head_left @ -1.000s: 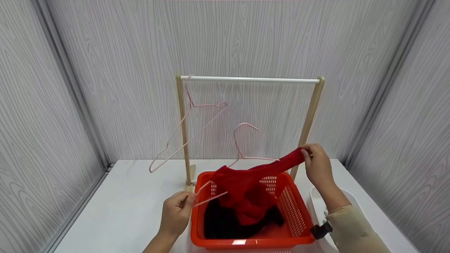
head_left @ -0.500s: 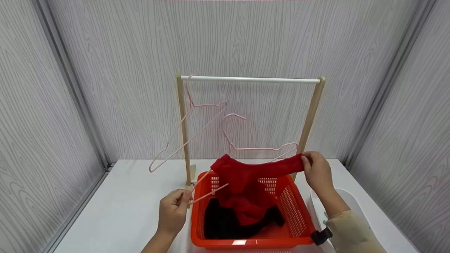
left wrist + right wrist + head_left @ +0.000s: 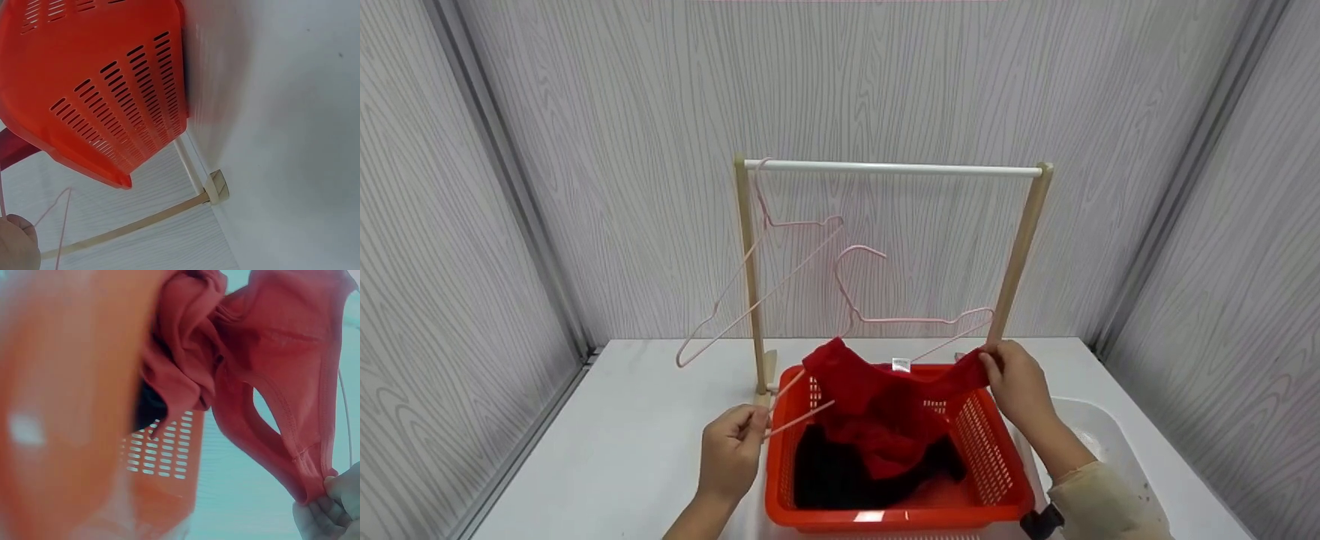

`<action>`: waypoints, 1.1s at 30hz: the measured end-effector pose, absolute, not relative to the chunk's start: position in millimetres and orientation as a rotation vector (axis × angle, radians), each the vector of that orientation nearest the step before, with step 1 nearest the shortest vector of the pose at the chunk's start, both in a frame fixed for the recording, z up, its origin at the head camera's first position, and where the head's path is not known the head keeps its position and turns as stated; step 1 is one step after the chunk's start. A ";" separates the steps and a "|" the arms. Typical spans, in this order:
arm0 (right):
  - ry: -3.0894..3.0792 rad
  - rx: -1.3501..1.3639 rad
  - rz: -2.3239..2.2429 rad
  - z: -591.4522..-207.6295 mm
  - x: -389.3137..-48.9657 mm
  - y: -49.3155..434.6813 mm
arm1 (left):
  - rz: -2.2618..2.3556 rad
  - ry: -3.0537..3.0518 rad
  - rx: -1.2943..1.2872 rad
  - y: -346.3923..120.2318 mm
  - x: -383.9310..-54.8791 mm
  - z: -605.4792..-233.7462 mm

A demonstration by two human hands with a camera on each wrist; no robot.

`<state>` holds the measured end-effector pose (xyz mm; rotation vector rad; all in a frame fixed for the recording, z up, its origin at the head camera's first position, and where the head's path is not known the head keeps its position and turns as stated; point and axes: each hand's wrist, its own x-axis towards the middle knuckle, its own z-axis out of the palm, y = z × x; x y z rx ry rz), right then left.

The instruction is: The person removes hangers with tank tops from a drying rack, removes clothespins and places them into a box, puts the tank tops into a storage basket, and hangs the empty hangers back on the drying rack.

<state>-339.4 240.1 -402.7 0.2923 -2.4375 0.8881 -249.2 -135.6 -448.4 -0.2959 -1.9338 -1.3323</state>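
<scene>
My left hand (image 3: pixel 729 454) pinches one end of a pink clothes hanger (image 3: pixel 904 320), whose hook points up. That end runs through one shoulder strap of a red tank top (image 3: pixel 870 420). My right hand (image 3: pixel 1020 386) pinches the other strap and pulls it out to the right, in front of the hanger's free end. A white label shows at the neckline. The lower part of the tank top hangs bunched in the orange-red basket (image 3: pixel 900 517). In the right wrist view the tank top (image 3: pixel 281 337) shows an armhole near my fingertips.
A black garment (image 3: pixel 840 472) lies in the basket beneath the red one. Behind stands a rack with a white rod (image 3: pixel 900 168) and wooden posts. Another pink hanger (image 3: pixel 799 223) hangs at its left end. A white tray (image 3: pixel 1110 427) sits right of the basket.
The held hanger has risen and shifted left, uncovering its right shoulder. My right hand has moved down and left with the strap, the neckline has slackened, and the label has come into view.
</scene>
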 end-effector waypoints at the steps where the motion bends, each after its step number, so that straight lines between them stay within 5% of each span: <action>1: -2.452 0.300 0.886 -404.4 -338.7 239.0 | -1.329 -1.938 -0.294 -136.0 -251.6 -451.7; 33: -2.716 0.552 0.728 -454.1 -327.1 209.3 | -1.394 -1.957 -0.361 -135.7 -259.2 -465.4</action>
